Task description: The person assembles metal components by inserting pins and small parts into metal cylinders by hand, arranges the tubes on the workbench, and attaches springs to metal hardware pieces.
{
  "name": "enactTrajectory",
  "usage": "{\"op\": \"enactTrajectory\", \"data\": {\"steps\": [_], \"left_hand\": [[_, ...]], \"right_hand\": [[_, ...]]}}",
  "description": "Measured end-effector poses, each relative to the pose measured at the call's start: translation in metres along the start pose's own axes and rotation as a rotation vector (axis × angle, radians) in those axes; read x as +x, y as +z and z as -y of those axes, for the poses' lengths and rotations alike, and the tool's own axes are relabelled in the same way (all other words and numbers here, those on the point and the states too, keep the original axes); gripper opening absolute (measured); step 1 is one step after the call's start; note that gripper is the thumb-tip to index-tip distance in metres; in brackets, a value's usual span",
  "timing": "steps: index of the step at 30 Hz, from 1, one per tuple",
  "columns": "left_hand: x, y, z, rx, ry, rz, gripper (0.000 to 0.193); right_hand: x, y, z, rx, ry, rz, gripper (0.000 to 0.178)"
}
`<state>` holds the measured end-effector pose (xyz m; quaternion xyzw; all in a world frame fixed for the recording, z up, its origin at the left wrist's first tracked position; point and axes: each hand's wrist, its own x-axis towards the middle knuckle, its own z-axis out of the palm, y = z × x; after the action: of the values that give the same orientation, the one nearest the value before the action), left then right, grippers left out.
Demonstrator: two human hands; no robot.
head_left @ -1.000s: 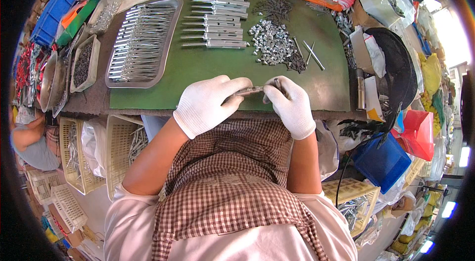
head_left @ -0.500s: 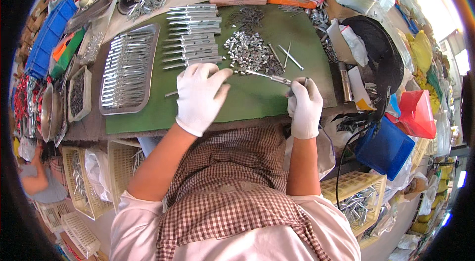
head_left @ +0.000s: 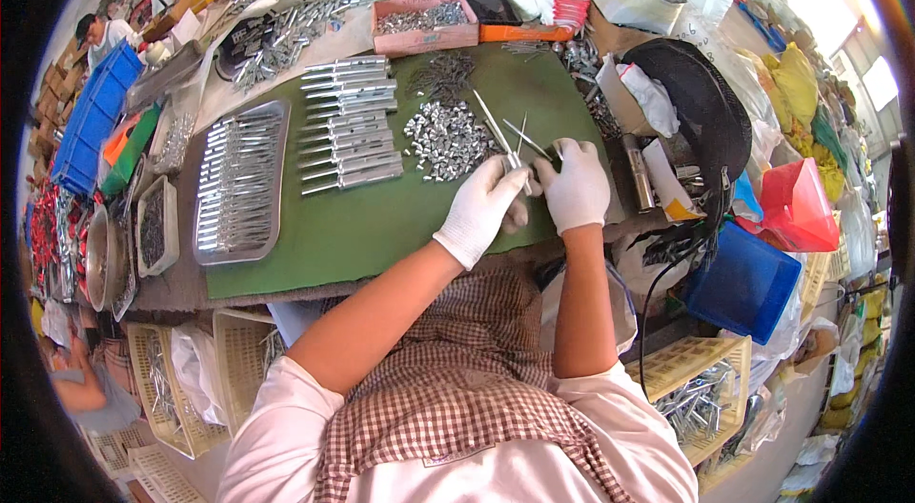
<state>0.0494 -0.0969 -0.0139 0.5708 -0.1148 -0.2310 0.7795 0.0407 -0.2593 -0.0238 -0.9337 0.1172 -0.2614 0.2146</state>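
My left hand [head_left: 483,210], in a white glove, is closed on a slim metal rod [head_left: 493,122] that points up and away over the green mat [head_left: 381,236]. My right hand [head_left: 578,185], also gloved, is beside it with its fingers bent together; what they grip is hidden. Thin rods [head_left: 526,138] lie just beyond the hands. Left of them is a pile of small silver metal pieces [head_left: 448,139], with a heap of dark pins [head_left: 442,76] behind it. Metal rod assemblies [head_left: 353,127] lie in a row further left.
A metal tray [head_left: 283,181] full of rod assemblies sits at the left. A pink box [head_left: 383,42] of small parts stands at the back, near white-and-red gloves [head_left: 548,3]. At the right are a metal cylinder [head_left: 638,171], a black cap [head_left: 701,93] and a blue bin [head_left: 743,282].
My left hand has moved right, from near the row of assemblies to beside my right hand, and has closed on a rod. The rod assembly formerly in my right hand now points further away. The view has shifted.
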Motion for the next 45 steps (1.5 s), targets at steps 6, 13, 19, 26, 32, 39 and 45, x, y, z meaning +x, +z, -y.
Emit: {"op": "enactTrajectory", "data": {"steps": [6,13,19,26,32,39,45], "left_hand": [[0.005,-0.015,0.011,-0.112,-0.114,0.051,0.023],[0.012,-0.027,0.009,-0.345,-0.207,0.106,0.024],[0.013,-0.034,0.009,-0.420,-0.243,0.120,0.031],[0.011,-0.031,0.005,-0.427,-0.259,0.127,0.027],[0.013,-0.032,0.006,-0.369,-0.268,0.091,0.025],[0.012,-0.024,0.003,-0.341,-0.233,0.073,0.019],[0.008,-0.017,0.003,-0.044,-0.170,0.090,0.016]], "right_hand": [[0.009,0.004,-0.006,-0.170,0.091,0.188,0.026],[-0.024,-0.029,0.007,0.622,0.188,-0.110,0.012],[-0.025,-0.044,0.027,0.474,-0.010,-0.154,0.015],[-0.024,-0.044,0.033,0.413,-0.068,-0.163,0.016],[-0.022,-0.039,0.044,0.284,-0.162,-0.125,0.015],[-0.013,-0.027,0.018,0.195,-0.060,-0.231,0.010],[-0.003,-0.008,0.026,0.539,0.107,0.008,0.018]]}}
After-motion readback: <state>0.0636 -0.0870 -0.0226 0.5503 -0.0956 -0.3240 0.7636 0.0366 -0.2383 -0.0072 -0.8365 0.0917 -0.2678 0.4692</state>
